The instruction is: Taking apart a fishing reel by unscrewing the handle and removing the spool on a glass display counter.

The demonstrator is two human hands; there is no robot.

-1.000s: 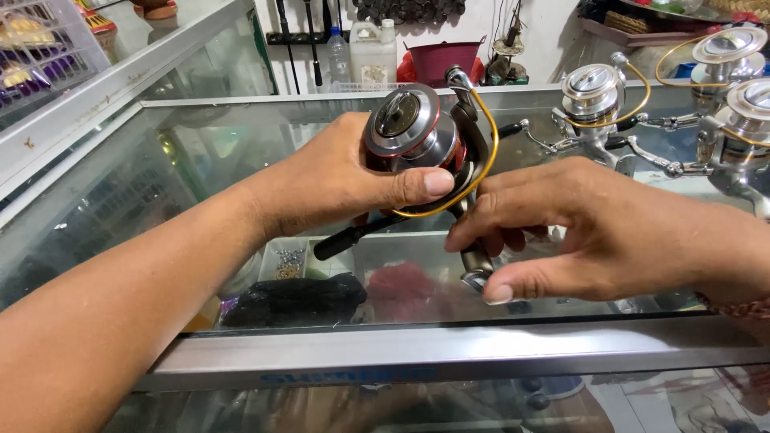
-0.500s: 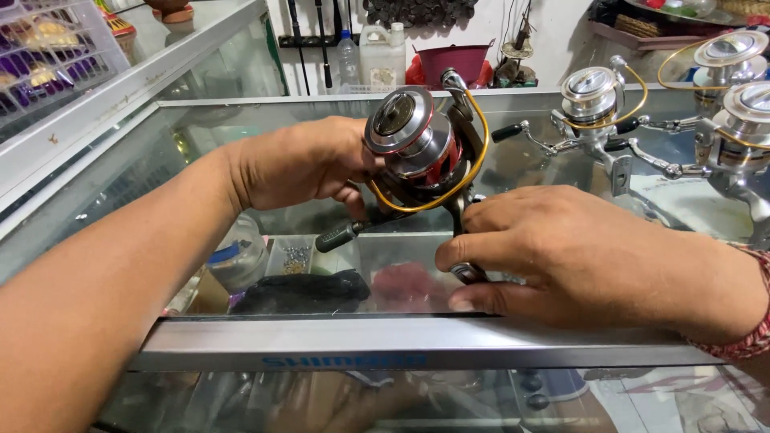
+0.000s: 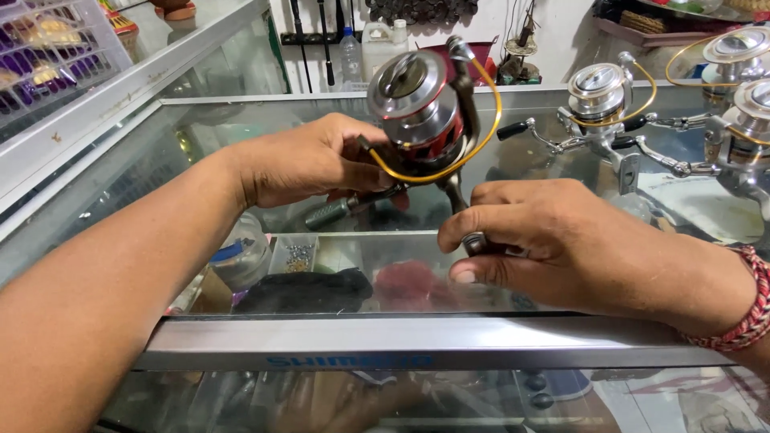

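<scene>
Your left hand [image 3: 317, 160] grips the spinning reel [image 3: 421, 108] by its body, held up over the glass counter [image 3: 241, 128], spool tilted toward you w/ yellow bail wire [image 3: 473, 148] looped round it. Your right hand [image 3: 553, 240] is closed on the reel foot [image 3: 473, 240] below. Hands near, not touching. Two more reels [image 3: 601, 96] stand to the right.

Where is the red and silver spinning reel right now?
In the head view, the red and silver spinning reel sits upper centre above the glass counter, held between the left hand and right hand.
</scene>
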